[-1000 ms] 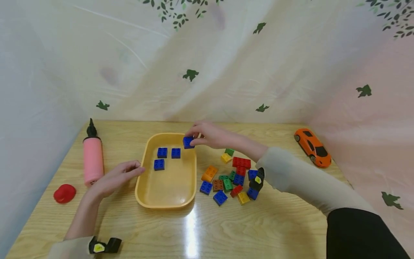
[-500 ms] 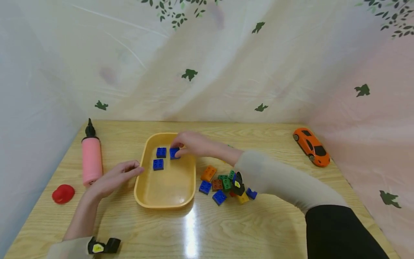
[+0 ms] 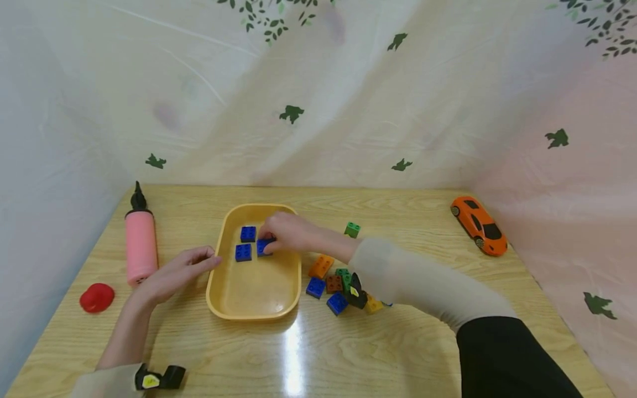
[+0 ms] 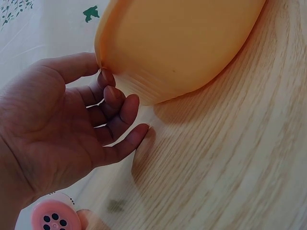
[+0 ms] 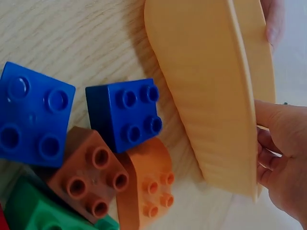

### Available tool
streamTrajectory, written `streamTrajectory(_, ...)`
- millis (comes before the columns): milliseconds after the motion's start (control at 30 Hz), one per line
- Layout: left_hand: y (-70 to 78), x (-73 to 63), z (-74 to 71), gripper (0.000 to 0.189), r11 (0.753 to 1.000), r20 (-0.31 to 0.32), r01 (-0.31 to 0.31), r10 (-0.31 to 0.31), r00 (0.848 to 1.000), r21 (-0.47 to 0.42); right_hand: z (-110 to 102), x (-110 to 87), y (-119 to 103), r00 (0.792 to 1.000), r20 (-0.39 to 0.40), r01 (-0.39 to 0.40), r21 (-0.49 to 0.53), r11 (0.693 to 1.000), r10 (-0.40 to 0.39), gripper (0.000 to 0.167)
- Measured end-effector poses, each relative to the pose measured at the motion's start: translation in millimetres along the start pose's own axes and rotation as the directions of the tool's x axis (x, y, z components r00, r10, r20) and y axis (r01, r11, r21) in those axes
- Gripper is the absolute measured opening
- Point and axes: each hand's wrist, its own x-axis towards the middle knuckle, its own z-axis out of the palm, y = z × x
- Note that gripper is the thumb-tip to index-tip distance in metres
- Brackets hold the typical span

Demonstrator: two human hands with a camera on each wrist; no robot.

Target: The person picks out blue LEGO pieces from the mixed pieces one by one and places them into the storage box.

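My right hand [image 3: 288, 231] reaches over the right rim of the yellow-orange tray [image 3: 254, 316] and pinches a blue toy brick [image 3: 262, 248] inside it. Beside that brick lie two more blue bricks, a rear one [image 3: 248, 234] and a nearer one [image 3: 243, 252]. In the right wrist view the tray wall hides the right fingertips and the brick. My left hand [image 3: 181, 273] holds the tray's left rim. The left wrist view shows its thumb over the rim and fingers [image 4: 127, 112] curled against the outer wall.
Right of the tray lie loose bricks: blue [image 3: 316, 287], orange [image 3: 321, 266], brown [image 3: 334, 284], green [image 3: 352, 229] and others, partly under the right sleeve. A pink pump [image 3: 141, 246] and red object [image 3: 97, 298] sit at left. An orange toy car [image 3: 479, 225] stands far right.
My right hand has carried the blue brick leftward and down, from above the tray's back right corner to beside the other two blue bricks. The left hand has stayed at the rim.
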Motion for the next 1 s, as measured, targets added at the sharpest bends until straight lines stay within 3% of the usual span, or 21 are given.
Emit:
streamTrajectory(467,-0.5,0.1,-0.6,0.034,1.0,-0.003,0.007,-0.007,1.0,0.0,16,2.7,-2,1.0,-0.016,-0.025,0.005,1.0,0.025,0.027)
streamTrajectory(833,0.1,0.4,-0.8,0.034,1.0,-0.002,0.019,-0.019,1.0,0.002,13,0.7,-1,0.998,-0.044,-0.04,0.028,0.999,0.042,0.032)
streamTrajectory(1000,-0.6,0.7,-0.6,0.034,1.0,-0.005,0.015,-0.015,1.0,0.004,6,-2.2,5,0.995,-0.081,-0.044,0.086,0.995,0.051,0.032)
